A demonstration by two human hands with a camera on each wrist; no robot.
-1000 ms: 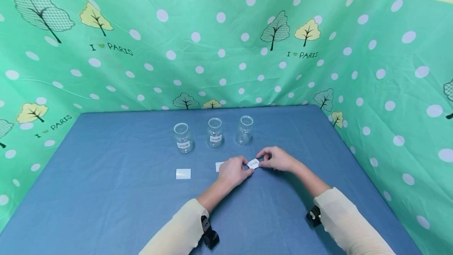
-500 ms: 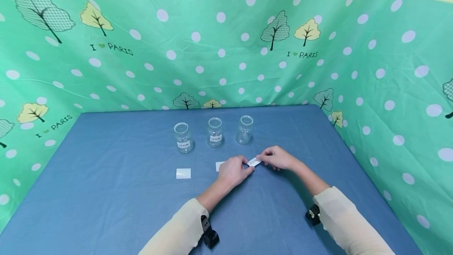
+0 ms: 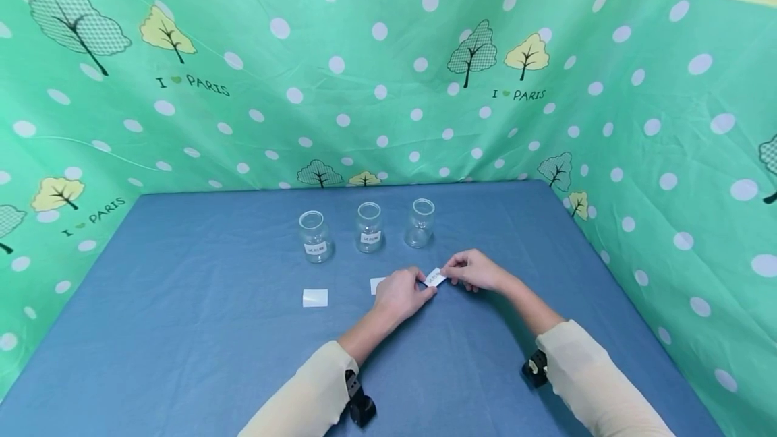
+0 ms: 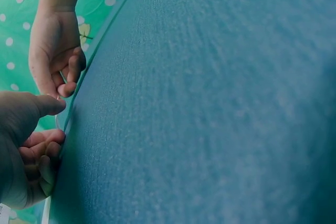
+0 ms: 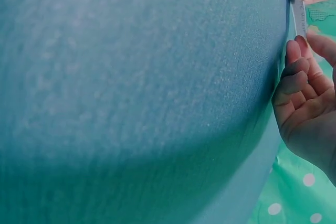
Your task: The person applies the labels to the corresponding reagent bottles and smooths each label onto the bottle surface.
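A small white label (image 3: 434, 278) with dark writing lies between my two hands, just above the blue table. My left hand (image 3: 400, 294) pinches its left end between thumb and fingers. At the right corner, my right hand (image 3: 476, 270) pinches it with thumb and forefinger. In the right wrist view the label (image 5: 299, 19) appears edge-on and slightly bowed between both sets of fingertips. Behind the hands stands a clear glass jar (image 3: 420, 224) that shows no label. Two more jars, the left one (image 3: 312, 231) and the middle one (image 3: 368, 221), carry white labels on their fronts.
A blank white slip (image 3: 315, 298) lies on the blue cloth (image 3: 212, 329) left of my hands. Another white slip (image 3: 376, 285) is partly hidden behind my left hand. A green dotted curtain (image 3: 340, 86) rises at the back and sides.
My right hand has shifted slightly, its thumb and forefinger now over the label's upper right corner. The label has tilted a little. My left hand has stayed in place.
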